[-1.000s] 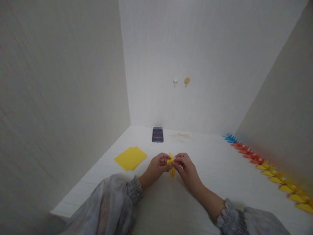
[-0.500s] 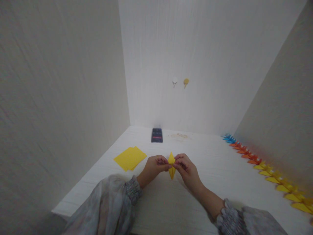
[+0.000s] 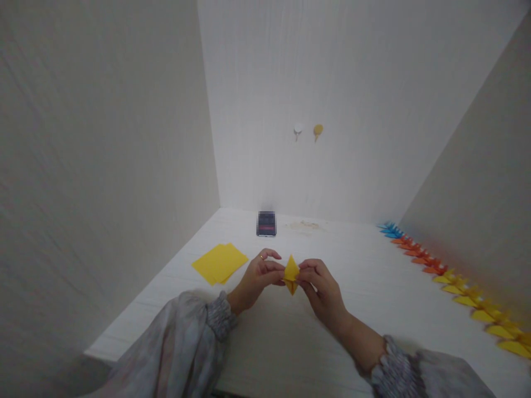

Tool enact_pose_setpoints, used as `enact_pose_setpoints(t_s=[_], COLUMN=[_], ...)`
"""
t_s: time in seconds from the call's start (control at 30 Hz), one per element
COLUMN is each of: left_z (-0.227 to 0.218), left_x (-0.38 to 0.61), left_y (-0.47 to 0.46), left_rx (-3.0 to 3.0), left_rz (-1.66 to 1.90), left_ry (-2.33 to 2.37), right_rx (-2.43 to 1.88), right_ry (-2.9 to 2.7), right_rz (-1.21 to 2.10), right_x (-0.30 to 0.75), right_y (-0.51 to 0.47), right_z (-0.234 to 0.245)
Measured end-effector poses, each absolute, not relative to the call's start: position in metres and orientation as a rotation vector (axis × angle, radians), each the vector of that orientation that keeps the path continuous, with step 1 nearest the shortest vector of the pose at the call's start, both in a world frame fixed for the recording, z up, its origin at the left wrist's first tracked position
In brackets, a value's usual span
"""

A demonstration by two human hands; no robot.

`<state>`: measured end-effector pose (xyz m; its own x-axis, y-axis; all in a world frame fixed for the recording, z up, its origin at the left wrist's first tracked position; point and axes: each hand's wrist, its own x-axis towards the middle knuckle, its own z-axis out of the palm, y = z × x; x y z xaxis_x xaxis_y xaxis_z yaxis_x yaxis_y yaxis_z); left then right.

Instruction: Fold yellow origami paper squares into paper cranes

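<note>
Between my two hands is a small yellow folded paper (image 3: 291,271), diamond-shaped, its points facing toward and away from me. My left hand (image 3: 261,276) pinches its left edge between thumb and fingers, the ringed index finger lifted off. On the opposite side my right hand (image 3: 321,284) grips the right edge, fingertips pressed together. Left of my hands lie flat yellow paper sheets (image 3: 219,263), overlapping on the white table.
A phone (image 3: 266,224) with a pixelated screen rests near the back wall. Along the right wall runs a row of folded paper cranes: blue (image 3: 390,230), orange-red (image 3: 418,255) and yellow (image 3: 477,307). Two small hooks, white (image 3: 297,129) and yellow (image 3: 318,130), hang on the back wall.
My left index finger has risen off the paper. The folded yellow paper looks shorter and wider at its middle. The view has tilted slightly.
</note>
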<state>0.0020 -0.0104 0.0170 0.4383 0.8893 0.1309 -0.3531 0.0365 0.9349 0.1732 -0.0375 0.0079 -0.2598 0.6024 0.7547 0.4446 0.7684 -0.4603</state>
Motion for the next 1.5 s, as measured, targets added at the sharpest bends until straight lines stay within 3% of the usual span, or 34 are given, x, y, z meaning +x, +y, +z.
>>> enact_pose_setpoints(t_s=[0.63,1.5], left_z=[0.010,0.014], left_x=[0.001,-0.004], left_y=[-0.006,-0.007], left_rx=[1.207,1.203], left_rz=[0.947,0.773], left_ry=[0.716,0.541], right_rx=[-0.639,-0.730], right_ry=[-2.034,-2.031], right_rz=[0.378,0.375], right_x=[0.178,0.180], right_y=[-0.030,-0.032], right_z=[-0.001,0.004])
